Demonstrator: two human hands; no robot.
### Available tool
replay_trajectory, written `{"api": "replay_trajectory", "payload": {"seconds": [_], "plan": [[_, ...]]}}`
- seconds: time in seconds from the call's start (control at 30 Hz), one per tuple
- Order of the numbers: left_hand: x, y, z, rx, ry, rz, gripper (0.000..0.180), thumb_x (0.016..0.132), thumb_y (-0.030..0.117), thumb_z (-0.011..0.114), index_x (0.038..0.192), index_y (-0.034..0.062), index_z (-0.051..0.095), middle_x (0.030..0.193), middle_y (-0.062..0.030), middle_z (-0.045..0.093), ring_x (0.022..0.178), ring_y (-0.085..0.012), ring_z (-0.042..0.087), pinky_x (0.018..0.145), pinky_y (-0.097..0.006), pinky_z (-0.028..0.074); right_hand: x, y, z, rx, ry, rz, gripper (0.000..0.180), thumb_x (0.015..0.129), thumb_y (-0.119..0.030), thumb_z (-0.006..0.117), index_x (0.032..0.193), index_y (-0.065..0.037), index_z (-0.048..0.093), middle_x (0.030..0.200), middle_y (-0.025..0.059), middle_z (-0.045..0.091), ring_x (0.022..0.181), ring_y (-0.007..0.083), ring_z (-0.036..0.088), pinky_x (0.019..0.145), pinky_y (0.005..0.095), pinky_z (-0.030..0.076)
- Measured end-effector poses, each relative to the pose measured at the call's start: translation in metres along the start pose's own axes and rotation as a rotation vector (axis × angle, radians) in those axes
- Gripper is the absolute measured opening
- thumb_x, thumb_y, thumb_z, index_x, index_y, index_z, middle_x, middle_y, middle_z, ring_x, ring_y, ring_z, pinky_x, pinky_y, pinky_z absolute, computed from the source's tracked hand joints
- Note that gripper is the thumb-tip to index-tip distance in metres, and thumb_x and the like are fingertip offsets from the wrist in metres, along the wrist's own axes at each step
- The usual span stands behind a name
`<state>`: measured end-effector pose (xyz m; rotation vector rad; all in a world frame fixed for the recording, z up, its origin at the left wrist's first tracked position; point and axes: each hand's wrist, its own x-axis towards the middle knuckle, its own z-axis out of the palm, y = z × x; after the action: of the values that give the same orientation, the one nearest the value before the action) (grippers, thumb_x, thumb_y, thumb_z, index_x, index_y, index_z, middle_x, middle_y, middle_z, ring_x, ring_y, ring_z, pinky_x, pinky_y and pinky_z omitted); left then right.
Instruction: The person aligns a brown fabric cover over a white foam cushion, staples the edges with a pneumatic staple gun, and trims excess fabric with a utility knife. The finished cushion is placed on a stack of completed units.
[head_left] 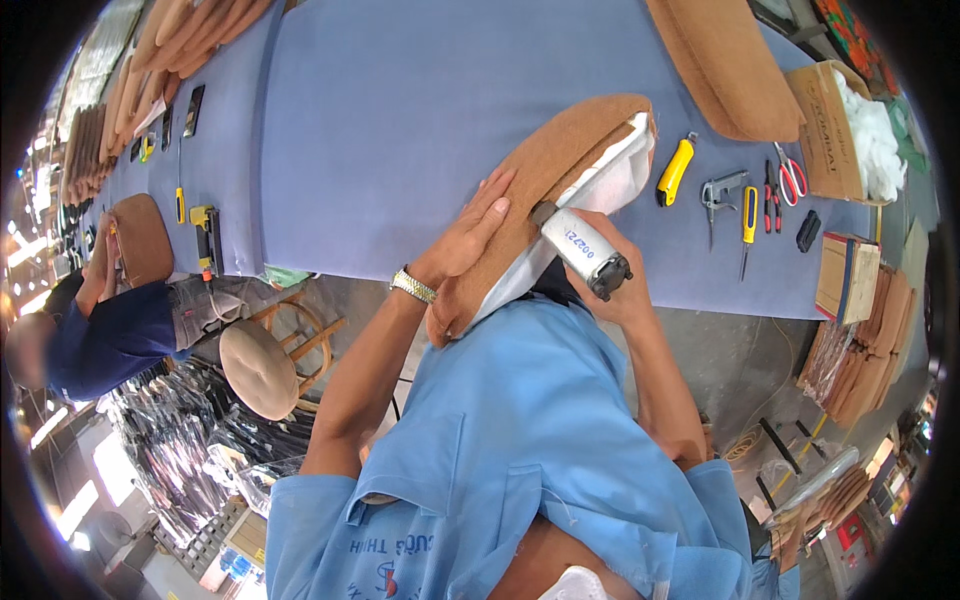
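Note:
A brown fabric seat cushion (560,150) with a white lining showing at its edge stands tilted against the edge of the blue-covered table (400,120). My left hand (468,240), a metal watch on its wrist, lies flat on the cushion's brown face with the fingers spread. My right hand (618,292) grips a grey-white air stapler (583,250), whose nose touches the cushion's white edge. My light blue shirt hides the cushion's lower end.
A yellow utility knife (675,170), a metal hand tool (722,190), red-handled scissors (790,175) and a cardboard box of white stuffing (850,120) lie to the right. Another brown cushion (725,60) rests beyond. A wooden stool (265,365) and a co-worker's dark-blue sleeve (105,335) are at left.

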<state>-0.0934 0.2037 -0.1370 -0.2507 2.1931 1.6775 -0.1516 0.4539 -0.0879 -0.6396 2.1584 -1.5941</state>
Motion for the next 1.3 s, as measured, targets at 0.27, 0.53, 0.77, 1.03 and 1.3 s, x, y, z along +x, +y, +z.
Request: {"api": "replay_trajectory", "payload": {"seconds": [0.27, 0.53, 0.77, 1.03, 1.3], "plan": [[-0.014, 0.029, 0.022, 0.446, 0.178, 0.251, 0.082, 0.101, 0.036, 0.063, 0.160, -0.0086, 0.028, 0.161, -0.0343, 0.035, 0.154, -0.0457, 0.030, 0.129, -0.048, 0.022, -0.002, -0.002, 0.001, 0.001, 0.044, 0.021, 0.061, 0.074, -0.009, 0.079, 0.134, -0.007, 0.066, 0.115, 0.0173, 0.076, 0.101, 0.0318, 0.076, 0.087, 0.0349, 0.058], [-0.019, 0.029, 0.024, 0.569, 0.242, 0.135, 0.085, 0.096, 0.016, 0.065, 0.164, -0.0019, 0.018, 0.156, -0.0357, 0.042, 0.143, -0.0513, 0.045, 0.112, -0.051, 0.048, -0.010, 0.007, 0.007, 0.032, 0.042, -0.011, 0.067, 0.072, -0.009, 0.080, 0.138, -0.002, 0.066, 0.119, 0.0207, 0.075, 0.100, 0.0305, 0.076, 0.087, 0.0349, 0.058], [-0.021, 0.041, 0.024, 0.605, 0.254, 0.094, 0.089, 0.088, 0.012, 0.072, 0.162, -0.0030, 0.025, 0.157, -0.0294, 0.045, 0.144, -0.0455, 0.046, 0.115, -0.048, 0.046, -0.005, -0.006, 0.005, 0.027, -0.033, 0.047, 0.065, 0.074, -0.010, 0.079, 0.137, -0.003, 0.065, 0.120, 0.0189, 0.075, 0.101, 0.0301, 0.076, 0.088, 0.0351, 0.058], [-0.017, 0.047, 0.026, 0.597, 0.252, 0.018, 0.088, 0.091, 0.018, 0.074, 0.162, -0.0008, 0.026, 0.163, -0.0237, 0.041, 0.150, -0.0408, 0.042, 0.118, -0.051, 0.043, 0.003, -0.016, 0.006, 0.011, -0.067, 0.128, 0.061, 0.080, -0.012, 0.078, 0.138, -0.004, 0.063, 0.124, 0.0167, 0.074, 0.107, 0.0295, 0.075, 0.089, 0.0342, 0.058], [-0.023, 0.047, 0.029, 0.579, 0.217, -0.003, 0.089, 0.090, 0.011, 0.072, 0.164, 0.0002, 0.023, 0.167, -0.0223, 0.035, 0.153, -0.0411, 0.036, 0.119, -0.057, 0.041, -0.015, -0.010, 0.002, -0.061, -0.100, 0.073, 0.061, 0.080, -0.015, 0.080, 0.138, -0.004, 0.066, 0.127, 0.0199, 0.073, 0.109, 0.0319, 0.075, 0.092, 0.0359, 0.058]]}}
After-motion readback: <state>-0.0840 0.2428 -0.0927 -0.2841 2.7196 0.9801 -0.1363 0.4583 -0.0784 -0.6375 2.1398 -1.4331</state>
